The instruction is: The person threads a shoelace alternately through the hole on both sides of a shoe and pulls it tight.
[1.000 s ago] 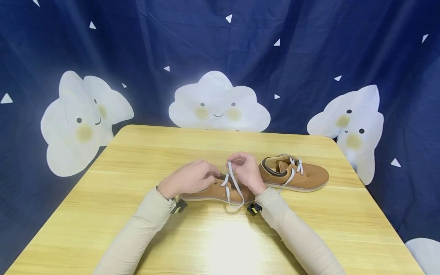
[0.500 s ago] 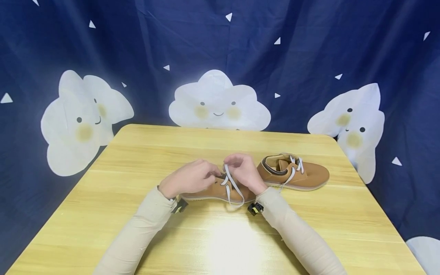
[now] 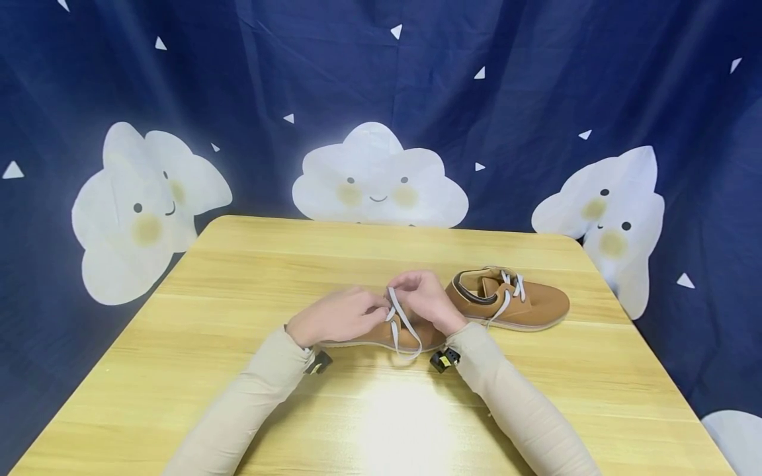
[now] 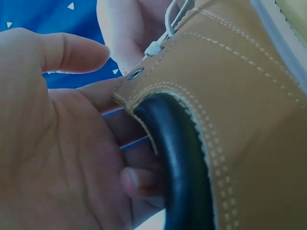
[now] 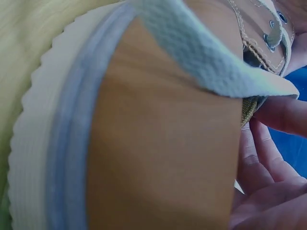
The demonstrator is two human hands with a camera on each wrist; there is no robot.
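Left wrist shows an empty shoe eyelet [image 4: 135, 73] — hidden from head.

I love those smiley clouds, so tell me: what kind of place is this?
Probably an indoor corner set up for filming, though I can't be sure. A dark blue curtain with smiling clouds hangs behind and beside a wooden-looking table.

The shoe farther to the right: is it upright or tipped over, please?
Upright: that shoe sits sole down on the table, its open top facing up.
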